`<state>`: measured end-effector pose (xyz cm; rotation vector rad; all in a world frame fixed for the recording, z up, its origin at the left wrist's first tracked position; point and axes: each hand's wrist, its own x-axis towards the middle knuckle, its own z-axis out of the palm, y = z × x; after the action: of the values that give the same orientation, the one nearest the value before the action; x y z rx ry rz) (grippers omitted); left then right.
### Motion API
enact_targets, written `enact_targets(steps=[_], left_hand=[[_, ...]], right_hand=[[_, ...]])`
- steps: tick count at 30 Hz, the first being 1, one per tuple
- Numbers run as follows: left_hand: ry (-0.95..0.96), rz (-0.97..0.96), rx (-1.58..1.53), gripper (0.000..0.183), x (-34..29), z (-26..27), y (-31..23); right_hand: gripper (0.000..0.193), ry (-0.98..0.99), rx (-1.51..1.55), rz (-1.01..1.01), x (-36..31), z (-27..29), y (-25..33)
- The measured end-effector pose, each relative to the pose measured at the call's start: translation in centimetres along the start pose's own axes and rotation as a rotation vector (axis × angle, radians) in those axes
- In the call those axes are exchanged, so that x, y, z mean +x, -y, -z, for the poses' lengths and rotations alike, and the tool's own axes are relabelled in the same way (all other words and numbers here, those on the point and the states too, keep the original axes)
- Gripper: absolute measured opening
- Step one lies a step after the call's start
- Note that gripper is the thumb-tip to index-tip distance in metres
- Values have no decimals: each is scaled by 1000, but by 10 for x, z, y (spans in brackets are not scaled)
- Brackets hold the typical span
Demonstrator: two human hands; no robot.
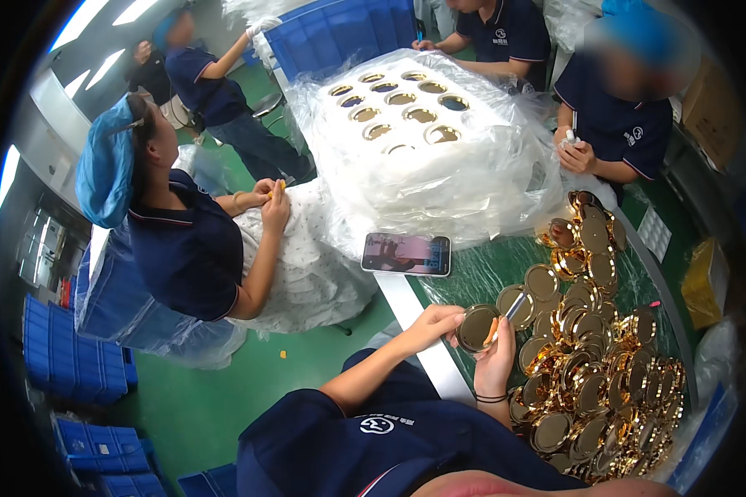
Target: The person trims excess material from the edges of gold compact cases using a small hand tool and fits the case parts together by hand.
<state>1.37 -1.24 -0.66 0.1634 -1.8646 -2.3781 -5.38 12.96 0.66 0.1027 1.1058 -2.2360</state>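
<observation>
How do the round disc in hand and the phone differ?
The disc is circular; the phone is rectangular. The left hand holds the disc, while the phone rests beside clear plastic wrapping. The disc's face is plain; the phone's screen shows a picture. Both have flat faces.

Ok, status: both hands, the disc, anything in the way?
Left hand gripping shiny round disc. Right hand holding pen-like tool beside it. Heap of gold-rimmed discs crowding right side.

Gold-rimmed disc (475, 328) held beside a glossy heap of similar discs (593, 389)
The left hand (431, 325) grips its edge; the right hand (496, 359) holds a slim pen-like tool (517, 306) (a lit phone (406, 253) lies farther up the table (460, 291)).
</observation>
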Motion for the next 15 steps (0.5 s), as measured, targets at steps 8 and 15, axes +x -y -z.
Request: enact_targets(steps=[8,15], left_hand=[[-47,2,-11,37,1,-2,1],[40,1,-10,39,4,0,4]], right_hand=[[20,52,-11,-12,0,1,3],[24,21,-40,-25,-3,-6,8]])
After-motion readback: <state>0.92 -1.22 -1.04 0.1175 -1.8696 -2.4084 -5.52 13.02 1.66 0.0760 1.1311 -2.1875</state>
